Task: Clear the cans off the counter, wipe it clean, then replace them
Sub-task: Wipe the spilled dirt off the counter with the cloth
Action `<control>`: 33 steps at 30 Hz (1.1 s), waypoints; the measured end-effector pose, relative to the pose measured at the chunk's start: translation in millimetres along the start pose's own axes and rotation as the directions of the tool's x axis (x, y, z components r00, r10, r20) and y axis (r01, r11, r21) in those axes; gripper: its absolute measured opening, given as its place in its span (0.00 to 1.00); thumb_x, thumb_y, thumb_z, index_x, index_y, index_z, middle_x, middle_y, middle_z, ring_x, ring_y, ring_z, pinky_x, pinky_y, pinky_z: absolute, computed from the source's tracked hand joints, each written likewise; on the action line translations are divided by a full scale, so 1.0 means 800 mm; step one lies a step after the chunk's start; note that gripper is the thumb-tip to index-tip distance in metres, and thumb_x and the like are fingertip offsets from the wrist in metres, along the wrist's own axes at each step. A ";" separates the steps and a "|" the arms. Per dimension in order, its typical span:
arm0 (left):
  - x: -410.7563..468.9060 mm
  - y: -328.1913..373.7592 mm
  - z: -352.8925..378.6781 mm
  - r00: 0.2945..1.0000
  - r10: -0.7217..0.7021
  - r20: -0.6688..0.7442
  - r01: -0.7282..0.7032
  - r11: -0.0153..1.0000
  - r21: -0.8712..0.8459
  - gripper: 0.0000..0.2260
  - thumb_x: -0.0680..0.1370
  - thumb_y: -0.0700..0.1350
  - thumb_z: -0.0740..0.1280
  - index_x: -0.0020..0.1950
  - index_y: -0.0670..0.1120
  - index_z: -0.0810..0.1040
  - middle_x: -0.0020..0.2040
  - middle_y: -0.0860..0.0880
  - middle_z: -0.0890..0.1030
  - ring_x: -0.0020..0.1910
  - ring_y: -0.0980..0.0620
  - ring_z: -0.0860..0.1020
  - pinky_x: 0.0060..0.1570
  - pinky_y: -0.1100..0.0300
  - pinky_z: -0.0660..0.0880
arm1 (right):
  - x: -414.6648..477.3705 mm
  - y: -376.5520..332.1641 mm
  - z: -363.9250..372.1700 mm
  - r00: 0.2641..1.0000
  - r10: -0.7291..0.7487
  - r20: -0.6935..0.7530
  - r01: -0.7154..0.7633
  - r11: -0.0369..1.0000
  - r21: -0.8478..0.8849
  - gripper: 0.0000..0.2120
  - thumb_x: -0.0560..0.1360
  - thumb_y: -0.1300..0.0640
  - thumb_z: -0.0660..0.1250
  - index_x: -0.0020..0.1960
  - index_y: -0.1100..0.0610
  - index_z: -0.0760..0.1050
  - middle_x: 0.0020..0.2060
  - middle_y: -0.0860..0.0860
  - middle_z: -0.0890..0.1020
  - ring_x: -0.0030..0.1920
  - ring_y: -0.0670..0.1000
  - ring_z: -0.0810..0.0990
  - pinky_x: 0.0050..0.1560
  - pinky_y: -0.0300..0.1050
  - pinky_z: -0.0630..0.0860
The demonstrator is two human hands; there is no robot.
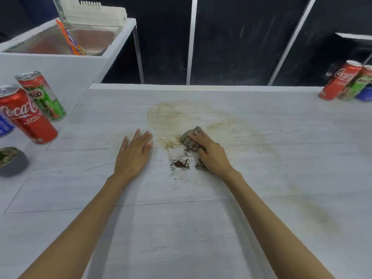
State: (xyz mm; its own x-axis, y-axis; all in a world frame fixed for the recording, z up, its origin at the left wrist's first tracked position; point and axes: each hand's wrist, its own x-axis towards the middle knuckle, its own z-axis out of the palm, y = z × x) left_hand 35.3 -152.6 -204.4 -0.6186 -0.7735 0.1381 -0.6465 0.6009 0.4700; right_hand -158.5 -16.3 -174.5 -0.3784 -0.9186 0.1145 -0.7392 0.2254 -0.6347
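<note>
My right hand (211, 153) presses a crumpled brown-stained cloth (189, 140) onto the pale grey counter (181, 228), at the edge of a wide brown smear (177, 115). A small dark brown puddle with specks (181, 164) lies just left of that hand. My left hand (133, 154) rests flat on the counter, fingers apart, holding nothing. On the far left stand a red Coca-Cola can (26, 115), a green Milo can (43, 96) and a blue can (5, 125). At the far right stand a red Coca-Cola can (338, 83), a green can (356, 85) and a blue can (365, 93).
A grey bowl (14, 164) with stained cloth inside sits at the left edge. A raised white box (60, 63) with a metal-lined basin holds an orange packet (70, 40) at the back left. Dark wall panels rise behind the counter's far edge.
</note>
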 end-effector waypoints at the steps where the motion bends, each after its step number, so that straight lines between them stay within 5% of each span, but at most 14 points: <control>1: 0.000 0.000 0.000 1.000 0.006 0.005 -0.006 1.000 -0.002 0.22 0.82 0.54 0.45 0.74 0.49 0.58 0.75 0.55 0.58 0.75 0.61 0.46 0.74 0.56 0.39 | -0.008 -0.009 0.009 1.000 -0.006 -0.015 0.007 0.999 0.032 0.26 0.74 0.67 0.58 0.69 0.49 0.68 0.73 0.51 0.64 0.72 0.52 0.64 0.67 0.51 0.67; 4: -0.001 0.000 -0.001 1.000 0.012 0.007 -0.012 0.999 -0.030 0.23 0.81 0.54 0.44 0.74 0.49 0.58 0.75 0.55 0.58 0.75 0.61 0.46 0.74 0.57 0.39 | -0.026 -0.021 0.018 1.000 -0.008 0.010 0.007 0.994 0.112 0.25 0.73 0.69 0.58 0.67 0.52 0.72 0.70 0.51 0.69 0.72 0.50 0.64 0.68 0.42 0.66; 7: -0.001 0.000 -0.002 1.000 0.022 0.001 -0.022 0.998 -0.056 0.23 0.81 0.54 0.44 0.74 0.49 0.58 0.75 0.55 0.58 0.75 0.61 0.46 0.74 0.56 0.39 | -0.034 -0.019 -0.003 0.994 0.081 0.077 -0.104 0.923 0.371 0.24 0.74 0.70 0.56 0.64 0.51 0.75 0.64 0.53 0.75 0.62 0.46 0.74 0.50 0.24 0.71; 9: 0.001 0.000 -0.002 0.999 0.032 0.000 -0.032 0.997 -0.070 0.23 0.81 0.54 0.44 0.74 0.49 0.58 0.75 0.55 0.59 0.75 0.61 0.47 0.74 0.55 0.39 | -0.037 -0.012 -0.027 0.980 0.199 0.012 -0.173 0.817 0.549 0.24 0.75 0.70 0.54 0.64 0.52 0.75 0.56 0.52 0.80 0.47 0.42 0.80 0.42 0.28 0.75; 11: 0.002 -0.001 -0.002 0.999 0.042 0.006 -0.041 0.996 -0.080 0.23 0.81 0.54 0.44 0.74 0.49 0.58 0.75 0.55 0.59 0.75 0.60 0.47 0.74 0.55 0.40 | -0.043 0.002 -0.047 0.923 0.374 -0.093 -0.232 0.732 0.641 0.24 0.75 0.69 0.53 0.65 0.52 0.73 0.56 0.55 0.80 0.47 0.49 0.82 0.45 0.39 0.79; 14: 0.004 -0.003 -0.001 0.998 0.055 0.013 -0.054 0.995 -0.079 0.23 0.81 0.54 0.43 0.74 0.49 0.58 0.75 0.55 0.59 0.75 0.60 0.47 0.74 0.54 0.40 | -0.060 0.020 -0.054 0.838 0.480 -0.261 -0.360 0.844 0.397 0.23 0.76 0.66 0.53 0.69 0.51 0.69 0.67 0.54 0.72 0.54 0.51 0.77 0.50 0.40 0.73; 17: 0.005 -0.003 0.000 0.998 0.058 0.017 -0.057 0.995 -0.085 0.24 0.81 0.55 0.43 0.74 0.49 0.58 0.75 0.55 0.58 0.75 0.60 0.47 0.74 0.54 0.40 | -0.067 0.013 -0.026 0.846 0.416 -0.335 -0.408 0.908 0.096 0.24 0.77 0.65 0.54 0.72 0.54 0.64 0.75 0.53 0.59 0.72 0.53 0.62 0.68 0.49 0.63; 25: 0.005 -0.002 0.000 0.996 0.072 0.047 -0.068 0.995 -0.077 0.23 0.81 0.55 0.44 0.74 0.48 0.58 0.75 0.55 0.58 0.75 0.59 0.47 0.74 0.54 0.41 | -0.032 -0.081 0.075 0.912 0.315 -0.262 -0.341 0.938 -0.058 0.24 0.78 0.63 0.54 0.74 0.59 0.58 0.75 0.56 0.57 0.76 0.53 0.50 0.73 0.50 0.58; 29: 0.004 0.000 -0.002 0.996 0.077 0.050 -0.072 0.993 -0.091 0.23 0.81 0.54 0.44 0.74 0.48 0.58 0.76 0.54 0.58 0.75 0.58 0.47 0.75 0.53 0.42 | -0.036 -0.096 0.076 0.939 0.272 -0.213 -0.205 0.935 0.290 0.23 0.75 0.67 0.57 0.68 0.56 0.69 0.70 0.54 0.68 0.70 0.52 0.67 0.67 0.36 0.63; 31: 0.002 0.001 -0.004 0.996 0.081 0.040 -0.077 0.991 -0.106 0.23 0.81 0.54 0.44 0.74 0.48 0.58 0.76 0.54 0.58 0.75 0.58 0.47 0.74 0.54 0.41 | -0.037 -0.094 0.064 0.925 0.346 -0.158 -0.186 0.773 0.606 0.23 0.74 0.68 0.55 0.65 0.55 0.73 0.62 0.52 0.77 0.59 0.48 0.77 0.55 0.27 0.70; 33: 0.002 0.000 -0.005 0.995 0.089 0.036 -0.084 0.990 -0.117 0.23 0.81 0.54 0.44 0.74 0.48 0.58 0.75 0.54 0.58 0.75 0.58 0.47 0.74 0.53 0.41 | -0.038 -0.080 0.041 0.883 0.459 -0.099 -0.183 0.531 0.827 0.22 0.74 0.70 0.54 0.64 0.57 0.74 0.52 0.52 0.81 0.45 0.50 0.83 0.42 0.30 0.77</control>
State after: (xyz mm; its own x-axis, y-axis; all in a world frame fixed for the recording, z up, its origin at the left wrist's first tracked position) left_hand 36.1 -154.1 -200.4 -0.6894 -0.7092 0.1477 -0.5356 0.6362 0.5553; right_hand -81.1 -13.2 -162.8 -0.7283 -0.6756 -0.1147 0.1380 0.0193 -0.9902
